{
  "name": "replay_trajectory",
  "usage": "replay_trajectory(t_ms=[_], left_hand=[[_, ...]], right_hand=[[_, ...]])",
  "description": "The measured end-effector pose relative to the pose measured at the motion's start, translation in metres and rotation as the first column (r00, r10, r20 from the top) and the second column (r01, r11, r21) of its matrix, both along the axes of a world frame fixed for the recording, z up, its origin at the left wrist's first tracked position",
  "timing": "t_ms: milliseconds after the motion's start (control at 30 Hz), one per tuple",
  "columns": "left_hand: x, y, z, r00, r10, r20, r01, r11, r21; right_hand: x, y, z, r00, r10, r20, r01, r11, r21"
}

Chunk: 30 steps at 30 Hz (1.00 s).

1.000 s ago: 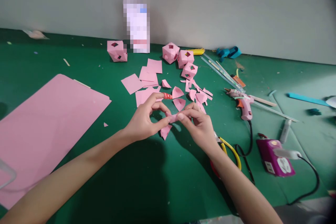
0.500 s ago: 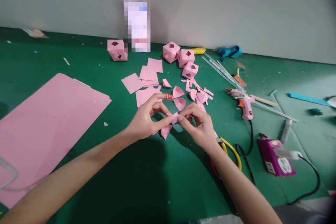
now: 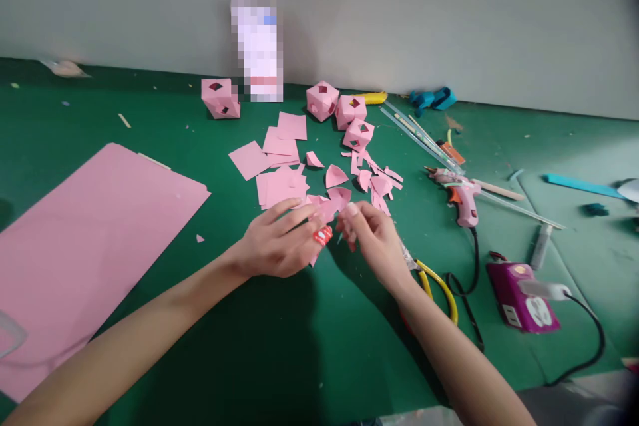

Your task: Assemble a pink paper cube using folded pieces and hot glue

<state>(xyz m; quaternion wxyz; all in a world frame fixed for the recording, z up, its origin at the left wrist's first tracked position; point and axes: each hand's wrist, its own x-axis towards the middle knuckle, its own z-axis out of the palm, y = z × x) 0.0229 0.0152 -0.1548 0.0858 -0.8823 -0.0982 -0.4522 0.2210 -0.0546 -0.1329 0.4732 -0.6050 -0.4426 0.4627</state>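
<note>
My left hand (image 3: pixel 282 239) is turned palm down, its fingers curled at a folded pink paper piece (image 3: pixel 322 208); a red-and-white wrap covers one fingertip. That hand hides where the fingers meet the paper. Just to its right, my right hand (image 3: pixel 374 239) is closed in a pinch. A thin pale sliver shows at its fingertips, too small to name. Beyond the hands lie more curved pink paper pieces (image 3: pixel 336 176) and pink paper squares (image 3: pixel 284 188). Part of another pink piece (image 3: pixel 313 260) shows below my left hand.
Pink paper polyhedra (image 3: pixel 322 101) stand near the wall. A large pink sheet (image 3: pixel 100 246) lies left. On the right are yellow-and-red-handled scissors (image 3: pixel 439 286), a pink glue gun (image 3: pixel 465 200) and a purple power block (image 3: pixel 523 297) with a cord.
My hands have moved slightly apart from their joint pinch on a folded pink piece. The left has rolled palm down, its wrapped finger swinging downward; the right has turned a little.
</note>
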Motion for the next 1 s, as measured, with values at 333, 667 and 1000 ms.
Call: replay_trajectory(t_ms=[333, 667, 1000], left_hand=[[0.005, -0.001, 0.007, 0.995, 0.099, -0.034, -0.102, 0.852, -0.514], [0.019, 0.003, 0.014, 0.990, 0.122, 0.077, 0.072, 0.046, -0.996], [0.024, 0.004, -0.002, 0.946, 0.261, 0.192, 0.236, -0.149, -0.960]], right_hand=[[-0.001, 0.007, -0.011, 0.981, 0.067, -0.182, -0.076, 0.996, -0.041], [-0.011, 0.011, -0.023, 0.970, 0.091, 0.227, -0.113, 0.990, 0.085], [-0.008, 0.015, -0.026, 0.955, 0.138, 0.261, -0.161, 0.985, 0.069]])
